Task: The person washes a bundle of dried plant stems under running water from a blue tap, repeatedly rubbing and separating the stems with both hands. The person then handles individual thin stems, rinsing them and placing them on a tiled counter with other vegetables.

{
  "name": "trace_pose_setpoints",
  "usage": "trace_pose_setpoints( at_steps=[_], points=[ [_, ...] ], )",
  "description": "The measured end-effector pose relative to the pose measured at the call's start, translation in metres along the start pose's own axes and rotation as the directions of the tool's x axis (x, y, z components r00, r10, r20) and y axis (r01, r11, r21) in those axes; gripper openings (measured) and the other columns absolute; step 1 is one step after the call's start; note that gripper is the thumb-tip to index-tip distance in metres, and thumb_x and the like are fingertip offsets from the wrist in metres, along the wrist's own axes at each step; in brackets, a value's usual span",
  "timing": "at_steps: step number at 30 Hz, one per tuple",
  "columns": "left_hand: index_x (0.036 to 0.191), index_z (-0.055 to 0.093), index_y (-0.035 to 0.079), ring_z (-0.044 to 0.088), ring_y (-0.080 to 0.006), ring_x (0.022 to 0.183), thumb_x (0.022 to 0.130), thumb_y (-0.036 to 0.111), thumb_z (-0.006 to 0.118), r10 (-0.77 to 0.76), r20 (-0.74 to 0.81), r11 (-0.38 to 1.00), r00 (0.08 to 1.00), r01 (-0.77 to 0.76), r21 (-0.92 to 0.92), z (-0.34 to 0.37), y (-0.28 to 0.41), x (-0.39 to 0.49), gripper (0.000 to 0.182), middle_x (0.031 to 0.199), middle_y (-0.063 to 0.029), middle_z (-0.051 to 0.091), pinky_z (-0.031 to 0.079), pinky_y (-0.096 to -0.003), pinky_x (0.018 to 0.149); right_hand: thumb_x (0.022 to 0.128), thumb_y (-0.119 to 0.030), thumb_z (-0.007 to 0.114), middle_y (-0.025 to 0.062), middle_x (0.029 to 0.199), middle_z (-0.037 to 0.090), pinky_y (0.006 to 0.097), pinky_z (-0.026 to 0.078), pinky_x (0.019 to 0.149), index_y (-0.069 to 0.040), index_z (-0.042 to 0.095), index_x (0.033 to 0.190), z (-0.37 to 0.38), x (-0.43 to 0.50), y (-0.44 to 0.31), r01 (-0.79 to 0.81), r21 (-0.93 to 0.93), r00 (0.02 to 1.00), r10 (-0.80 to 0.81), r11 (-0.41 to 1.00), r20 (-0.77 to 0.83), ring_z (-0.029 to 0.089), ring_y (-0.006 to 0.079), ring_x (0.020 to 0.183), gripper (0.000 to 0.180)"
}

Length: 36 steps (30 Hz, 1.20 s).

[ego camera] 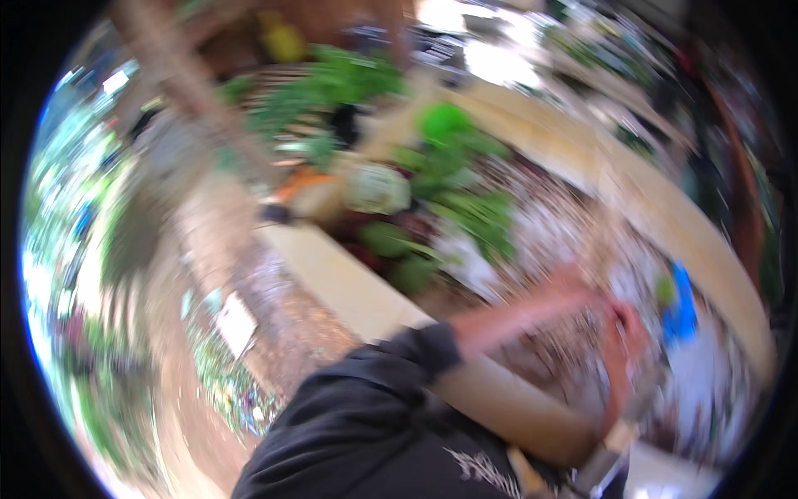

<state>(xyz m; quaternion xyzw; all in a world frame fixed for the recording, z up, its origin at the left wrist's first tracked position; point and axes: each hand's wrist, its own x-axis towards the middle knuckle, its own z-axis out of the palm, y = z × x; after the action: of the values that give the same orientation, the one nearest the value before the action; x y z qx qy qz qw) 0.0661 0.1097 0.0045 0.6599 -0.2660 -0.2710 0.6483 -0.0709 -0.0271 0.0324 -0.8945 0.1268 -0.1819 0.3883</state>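
Motion blur covers the whole view. My left hand (578,288) reaches from a black sleeve across a wooden-edged stall bin. Close by it is my right hand (631,329), its fingers curled; the two hands meet or nearly meet. Whether either one grips something is lost in the blur. Beneath them lies a layer of brown, stem-like dry matter (548,349) over pale sheeting. Just right of the hands are a blue plastic piece (681,309) and a small round green fruit or vegetable (665,290).
A pale round cabbage-like head (377,189), leafy greens (477,218) and dark green vegetables (408,271) fill the bin's left part. Pale wooden boards (340,274) edge the bin on both sides. A wooden post (187,93) slants at upper left, above an earthen path (206,212).
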Motion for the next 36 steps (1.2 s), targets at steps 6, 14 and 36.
trace_pose_setpoints(
  at_steps=[6,14,36],
  points=[
    [0.13,0.042,0.001,0.058,-0.0178,0.094,0.07,0.004,0.082,0.072,-0.076,0.91,0.995,-0.097,-0.403,0.018,0.015,-0.001,0.072,0.105,-0.01,0.06,0.052,-0.0319,0.078,0.095,-0.018,0.056,0.0067,0.094,0.061,0.0278,0.044,0.071,-0.002,0.061,0.105,0.0,0.009,0.052,-0.481,0.845,0.874,0.209,0.233,0.439,0.052,0.0128,0.078,0.019],
    [0.114,0.045,0.0,0.059,-0.0157,0.084,0.076,0.004,0.077,-0.093,-0.085,0.897,0.992,0.047,-0.44,0.012,0.017,0.002,0.051,0.095,-0.0123,0.062,0.051,-0.0302,0.066,0.094,-0.029,0.059,0.0146,0.096,0.066,0.0364,0.049,0.08,0.003,0.064,0.105,-0.018,-0.011,0.016,-0.092,0.12,0.981,0.069,0.989,0.179,0.062,0.0282,0.087,0.034],
    [0.12,0.046,0.004,0.058,-0.0156,0.085,0.077,0.002,0.075,0.074,-0.136,0.877,0.988,-0.129,-0.462,0.024,0.014,-0.007,0.052,0.098,-0.0101,0.061,0.048,-0.0313,0.077,0.093,-0.03,0.058,0.0203,0.098,0.067,0.0415,0.051,0.077,-0.001,0.065,0.108,-0.016,-0.014,-0.057,0.127,-0.222,0.991,-0.131,0.967,-0.003,0.064,0.0363,0.089,0.033]
  ],
)
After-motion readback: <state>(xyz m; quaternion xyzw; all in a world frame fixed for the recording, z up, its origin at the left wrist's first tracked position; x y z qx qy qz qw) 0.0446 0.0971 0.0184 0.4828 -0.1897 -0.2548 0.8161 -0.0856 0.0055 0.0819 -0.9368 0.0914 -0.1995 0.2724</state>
